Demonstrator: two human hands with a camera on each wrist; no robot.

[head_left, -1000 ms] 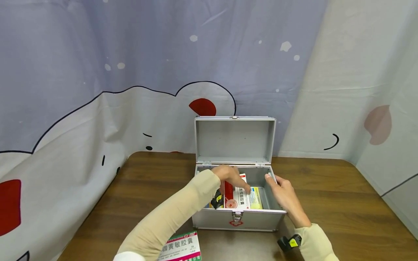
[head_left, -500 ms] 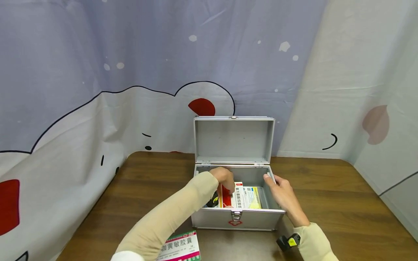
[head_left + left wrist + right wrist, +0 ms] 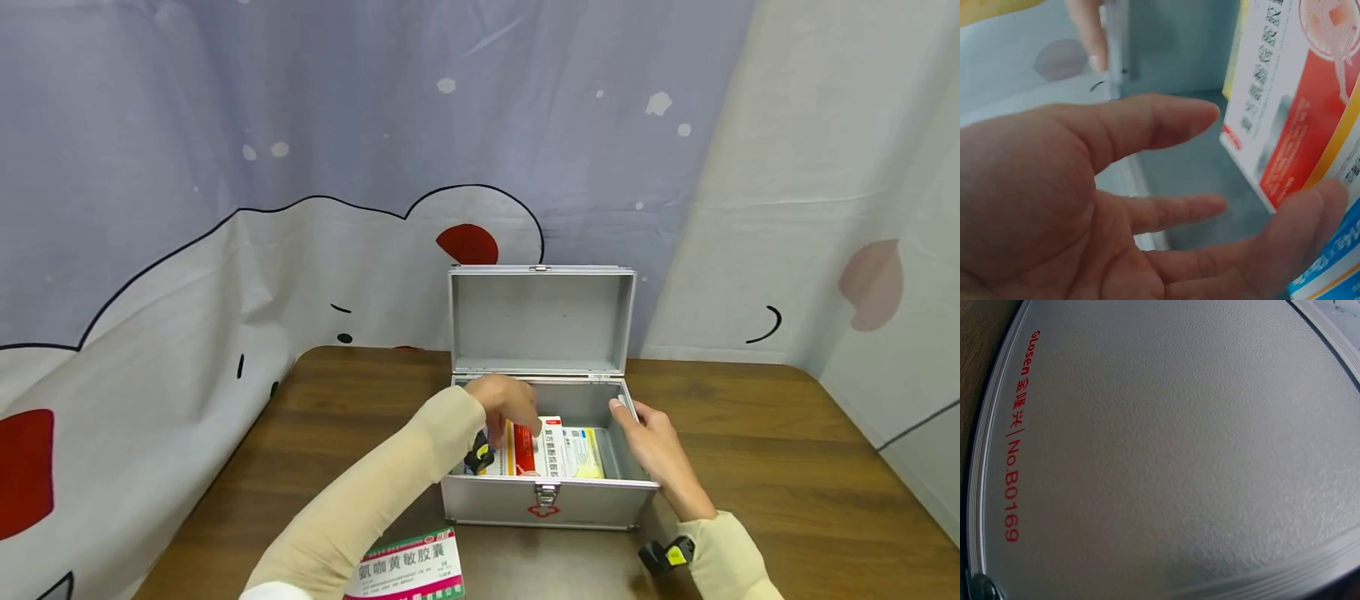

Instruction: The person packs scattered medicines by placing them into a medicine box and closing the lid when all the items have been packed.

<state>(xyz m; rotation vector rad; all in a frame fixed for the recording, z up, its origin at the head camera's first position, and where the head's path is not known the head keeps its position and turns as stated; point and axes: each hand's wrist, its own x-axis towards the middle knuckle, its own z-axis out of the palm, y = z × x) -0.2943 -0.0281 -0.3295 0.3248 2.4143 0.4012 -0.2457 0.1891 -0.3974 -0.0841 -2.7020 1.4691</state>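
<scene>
A silver first-aid case stands with its lid up. My left hand reaches into its left half, and in the left wrist view the thumb and fingers are spread apart, holding nothing, with fingertips right at the medicine boxes. A red-and-white medicine box stands in the case, a yellow-and-white box to its right. In the left wrist view a blue-and-white box is partly behind a finger. My right hand grips the case's right wall, thumb at the rim, other fingers outside and mostly hidden.
A white, green and pink medicine box lies on the wooden table in front of the case, partly under my left forearm. A patterned curtain hangs behind the table. The raised lid stands close to it.
My left hand first had its fingers over the red-and-white box, then drew back left; its fingers now look looser. That box sits slightly lower. My right hand stays on the wall.
</scene>
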